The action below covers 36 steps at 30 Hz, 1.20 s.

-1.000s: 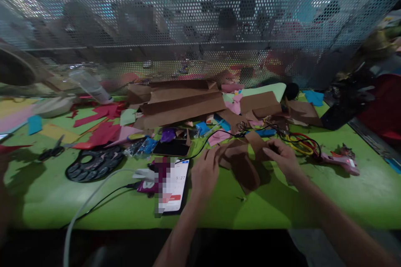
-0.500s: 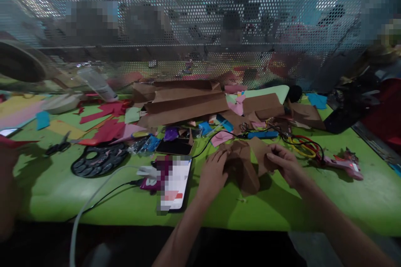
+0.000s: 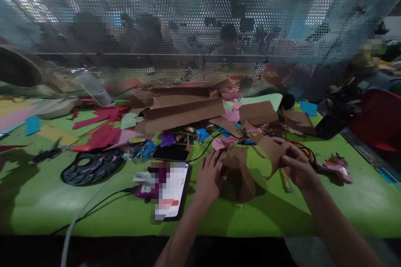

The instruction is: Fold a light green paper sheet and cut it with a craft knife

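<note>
My left hand [image 3: 209, 175] presses its fingers against the left side of a bent brown paper shape [image 3: 239, 181] that stands on the green table. Its fingertips are partly hidden by the paper. Between the thumb and fingers of my right hand [image 3: 297, 164] is a curved brown paper piece [image 3: 272, 152], raised to the right of the shape. Green tabletop shows through a gap between the two papers. Just below the held piece lies a pencil [image 3: 285, 181]. A pink glue gun [image 3: 336, 169] rests farther right.
Left of my hands lie a phone [image 3: 173, 192], a purple packet [image 3: 147, 190], a black palette [image 3: 92, 169] and scissors [image 3: 46, 152]. Cables cross the green table [image 3: 125, 221]. Brown cardboard [image 3: 188, 112] and coloured scraps pile up before a perforated metal screen [image 3: 200, 29].
My right hand has drawn its paper piece up and right, widening the gap from the brown shape. The pencil has come into sight. The view has tilted up, and the arm at far left is gone.
</note>
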Each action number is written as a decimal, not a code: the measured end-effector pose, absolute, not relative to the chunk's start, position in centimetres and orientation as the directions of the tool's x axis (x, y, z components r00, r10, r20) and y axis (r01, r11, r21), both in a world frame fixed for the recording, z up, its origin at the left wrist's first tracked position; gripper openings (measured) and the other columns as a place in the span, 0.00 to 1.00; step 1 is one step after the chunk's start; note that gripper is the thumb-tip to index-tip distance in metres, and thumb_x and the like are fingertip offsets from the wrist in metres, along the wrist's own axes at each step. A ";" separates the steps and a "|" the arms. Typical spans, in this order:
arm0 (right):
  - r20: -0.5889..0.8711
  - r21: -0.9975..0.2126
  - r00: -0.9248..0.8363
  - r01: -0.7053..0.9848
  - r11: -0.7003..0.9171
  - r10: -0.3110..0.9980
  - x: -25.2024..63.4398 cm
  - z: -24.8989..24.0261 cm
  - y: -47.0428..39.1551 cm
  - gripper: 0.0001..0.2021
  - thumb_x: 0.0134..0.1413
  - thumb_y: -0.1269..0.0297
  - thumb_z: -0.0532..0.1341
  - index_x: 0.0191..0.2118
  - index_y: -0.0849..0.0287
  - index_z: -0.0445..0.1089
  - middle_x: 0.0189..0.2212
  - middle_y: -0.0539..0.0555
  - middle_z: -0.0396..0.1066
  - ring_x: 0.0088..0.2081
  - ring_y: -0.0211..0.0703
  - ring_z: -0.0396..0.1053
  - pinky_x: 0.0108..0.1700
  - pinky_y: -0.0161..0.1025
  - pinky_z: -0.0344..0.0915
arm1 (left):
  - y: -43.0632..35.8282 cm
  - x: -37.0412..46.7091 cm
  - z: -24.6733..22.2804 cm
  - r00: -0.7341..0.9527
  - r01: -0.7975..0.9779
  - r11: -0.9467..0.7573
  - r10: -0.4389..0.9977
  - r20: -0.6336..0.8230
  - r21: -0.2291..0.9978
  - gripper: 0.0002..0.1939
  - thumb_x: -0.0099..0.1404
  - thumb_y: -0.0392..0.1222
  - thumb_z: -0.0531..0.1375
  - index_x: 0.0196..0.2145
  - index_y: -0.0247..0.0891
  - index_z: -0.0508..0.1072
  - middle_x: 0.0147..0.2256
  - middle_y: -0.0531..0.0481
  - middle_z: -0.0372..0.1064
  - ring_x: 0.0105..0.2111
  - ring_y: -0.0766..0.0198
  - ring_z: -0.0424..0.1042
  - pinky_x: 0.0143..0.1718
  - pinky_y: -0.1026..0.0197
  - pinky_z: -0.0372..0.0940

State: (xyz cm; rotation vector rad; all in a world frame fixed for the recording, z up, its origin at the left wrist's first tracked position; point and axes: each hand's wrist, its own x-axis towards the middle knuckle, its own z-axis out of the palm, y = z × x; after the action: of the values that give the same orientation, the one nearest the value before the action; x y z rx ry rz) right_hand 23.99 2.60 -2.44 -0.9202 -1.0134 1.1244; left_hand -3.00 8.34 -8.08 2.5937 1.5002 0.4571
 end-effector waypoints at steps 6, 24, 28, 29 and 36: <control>0.176 -0.942 0.055 -0.281 0.184 0.983 23.8 -1.3 2.7 0.11 0.46 0.56 0.70 0.30 0.54 0.71 0.58 0.56 0.69 0.57 0.59 0.67 0.55 0.51 0.66 | 9.4 -1.9 -6.2 0.488 0.784 -0.547 0.835 0.253 0.293 0.26 0.70 0.41 0.55 0.65 0.40 0.61 0.64 0.43 0.62 0.64 0.51 0.59 0.61 0.47 0.57; 0.048 -0.989 -0.036 -0.140 0.042 0.998 23.5 -3.4 3.9 0.10 0.48 0.57 0.70 0.32 0.57 0.73 0.50 0.58 0.74 0.44 0.52 0.73 0.40 0.44 0.70 | 22.1 1.4 -4.5 0.513 0.831 -0.553 0.803 0.303 0.057 0.21 0.66 0.28 0.53 0.52 0.44 0.75 0.56 0.40 0.69 0.58 0.51 0.63 0.57 0.47 0.55; 0.058 -0.998 0.007 0.009 0.058 0.998 23.7 -4.9 4.7 0.13 0.47 0.53 0.69 0.29 0.57 0.71 0.53 0.59 0.72 0.44 0.54 0.72 0.41 0.45 0.70 | 23.4 2.5 -2.6 0.518 0.830 -0.556 0.788 0.332 0.026 0.17 0.68 0.31 0.52 0.48 0.38 0.76 0.48 0.37 0.75 0.52 0.49 0.68 0.54 0.48 0.56; 0.069 -0.996 0.023 0.058 0.067 0.997 23.8 -5.3 4.9 0.14 0.47 0.52 0.69 0.29 0.57 0.71 0.52 0.59 0.72 0.45 0.54 0.72 0.41 0.46 0.70 | 23.7 2.7 -1.9 0.504 0.838 -0.545 0.790 0.349 0.021 0.17 0.69 0.31 0.51 0.48 0.37 0.76 0.47 0.36 0.75 0.52 0.48 0.68 0.53 0.47 0.56; 0.237 -0.924 0.060 0.323 0.206 0.970 23.8 -7.5 5.9 0.09 0.51 0.58 0.65 0.38 0.54 0.75 0.41 0.55 0.77 0.44 0.55 0.73 0.49 0.49 0.67 | 24.9 3.8 3.7 0.356 0.896 -0.439 0.801 0.482 0.068 0.19 0.72 0.34 0.47 0.51 0.35 0.74 0.45 0.33 0.75 0.50 0.47 0.71 0.52 0.48 0.56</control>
State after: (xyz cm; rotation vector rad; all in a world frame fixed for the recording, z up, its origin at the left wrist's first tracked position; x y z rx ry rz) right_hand 23.80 5.91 -7.52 -1.3045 -1.4601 0.7997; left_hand 3.79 24.94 3.74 2.7507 1.7492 0.7718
